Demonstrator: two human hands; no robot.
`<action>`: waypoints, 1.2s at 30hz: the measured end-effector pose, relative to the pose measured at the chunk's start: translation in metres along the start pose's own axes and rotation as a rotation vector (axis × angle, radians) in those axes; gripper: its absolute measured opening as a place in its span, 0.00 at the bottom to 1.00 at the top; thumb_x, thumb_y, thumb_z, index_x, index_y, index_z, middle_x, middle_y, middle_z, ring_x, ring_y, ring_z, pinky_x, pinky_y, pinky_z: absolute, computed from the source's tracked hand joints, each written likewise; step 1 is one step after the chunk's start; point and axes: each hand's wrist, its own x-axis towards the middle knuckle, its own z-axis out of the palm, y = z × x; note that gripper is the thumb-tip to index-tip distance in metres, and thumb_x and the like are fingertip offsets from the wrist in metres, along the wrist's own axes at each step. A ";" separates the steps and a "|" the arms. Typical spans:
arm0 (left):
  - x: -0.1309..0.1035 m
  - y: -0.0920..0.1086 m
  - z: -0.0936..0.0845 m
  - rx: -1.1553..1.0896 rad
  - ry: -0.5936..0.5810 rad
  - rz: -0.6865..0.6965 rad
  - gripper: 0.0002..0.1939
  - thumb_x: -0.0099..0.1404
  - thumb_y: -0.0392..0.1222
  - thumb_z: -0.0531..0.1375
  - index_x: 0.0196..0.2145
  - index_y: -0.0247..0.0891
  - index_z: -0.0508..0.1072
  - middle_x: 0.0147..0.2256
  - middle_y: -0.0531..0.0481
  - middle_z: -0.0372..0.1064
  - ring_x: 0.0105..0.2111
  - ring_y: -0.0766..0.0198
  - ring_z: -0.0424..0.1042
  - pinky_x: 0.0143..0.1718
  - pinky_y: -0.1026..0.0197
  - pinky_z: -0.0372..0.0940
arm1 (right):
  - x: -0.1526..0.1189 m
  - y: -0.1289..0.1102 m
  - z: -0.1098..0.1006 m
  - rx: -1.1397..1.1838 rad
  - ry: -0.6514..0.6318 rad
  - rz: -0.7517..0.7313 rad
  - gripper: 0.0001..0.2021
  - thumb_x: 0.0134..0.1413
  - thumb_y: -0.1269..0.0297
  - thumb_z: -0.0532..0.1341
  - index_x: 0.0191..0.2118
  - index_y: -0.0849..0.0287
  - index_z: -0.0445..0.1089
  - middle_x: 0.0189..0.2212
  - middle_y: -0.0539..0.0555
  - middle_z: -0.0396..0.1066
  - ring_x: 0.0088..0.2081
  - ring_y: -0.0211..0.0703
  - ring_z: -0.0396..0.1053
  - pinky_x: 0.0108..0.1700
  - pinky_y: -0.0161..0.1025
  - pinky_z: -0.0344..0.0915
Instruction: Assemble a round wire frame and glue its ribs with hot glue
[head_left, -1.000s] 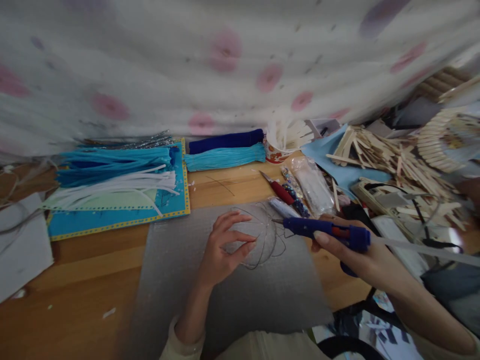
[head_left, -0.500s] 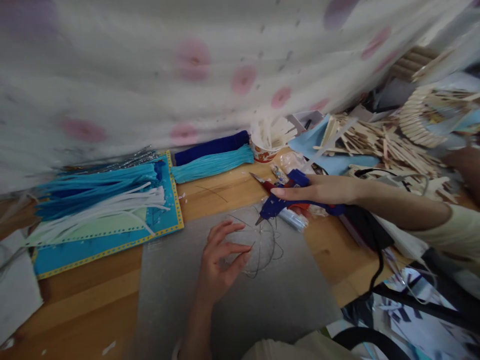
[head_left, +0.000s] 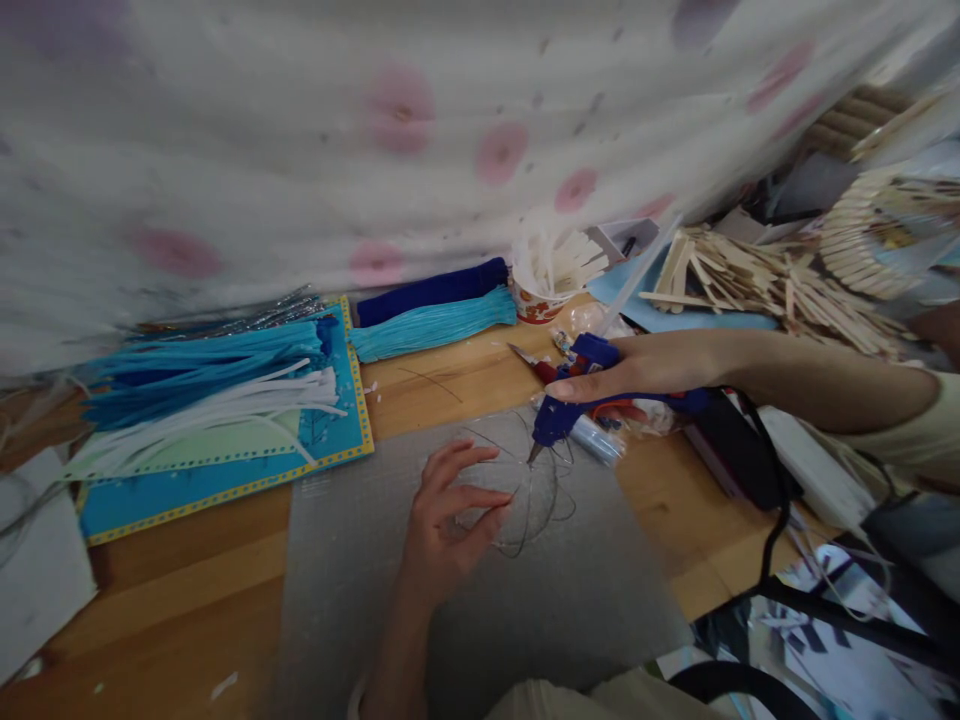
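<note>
My right hand [head_left: 626, 375] is wrapped round a blue hot glue gun [head_left: 556, 420], its metal nozzle pointing down at the middle of a thin wire frame [head_left: 556, 490]. The frame is made of looped wire and lies on a grey mat [head_left: 517, 630]. My left hand [head_left: 454, 520] pinches a thin wire of this frame between thumb and forefinger, the other fingers loosely curved. Whether the nozzle touches the wire I cannot tell.
Blue and white pipe cleaners [head_left: 210, 380] lie on a blue board [head_left: 150, 505] at left. Behind stand bundled pipe cleaners [head_left: 435, 325] and a paper cup [head_left: 536, 303] of sticks. Pointed scissors [head_left: 525, 357], wooden sticks [head_left: 780, 290] and a black cord [head_left: 776, 490] lie to the right.
The glue gun's nozzle has moved slightly down and right over the wire frame. My left hand keeps its pinch; the whole view has shifted a little.
</note>
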 end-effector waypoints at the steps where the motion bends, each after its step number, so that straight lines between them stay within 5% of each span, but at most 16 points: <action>1: 0.000 0.000 0.000 0.000 0.000 0.001 0.05 0.62 0.36 0.65 0.35 0.45 0.80 0.51 0.47 0.74 0.57 0.52 0.65 0.58 0.42 0.61 | 0.000 0.000 0.000 0.002 0.001 0.009 0.30 0.46 0.31 0.60 0.19 0.57 0.67 0.15 0.47 0.61 0.17 0.34 0.59 0.20 0.35 0.57; 26: -0.001 -0.002 -0.001 -0.001 -0.012 -0.004 0.06 0.63 0.37 0.65 0.36 0.47 0.80 0.51 0.49 0.73 0.58 0.53 0.65 0.58 0.42 0.60 | -0.011 0.004 -0.001 -0.084 0.065 0.040 0.32 0.45 0.29 0.59 0.17 0.57 0.65 0.14 0.47 0.60 0.18 0.34 0.57 0.21 0.36 0.53; 36: -0.001 0.000 -0.001 0.031 -0.006 -0.007 0.04 0.64 0.39 0.64 0.35 0.45 0.79 0.52 0.46 0.73 0.57 0.52 0.66 0.58 0.40 0.61 | -0.043 0.013 0.031 -0.070 0.235 -0.112 0.30 0.51 0.33 0.56 0.19 0.57 0.68 0.19 0.49 0.67 0.24 0.38 0.65 0.28 0.36 0.59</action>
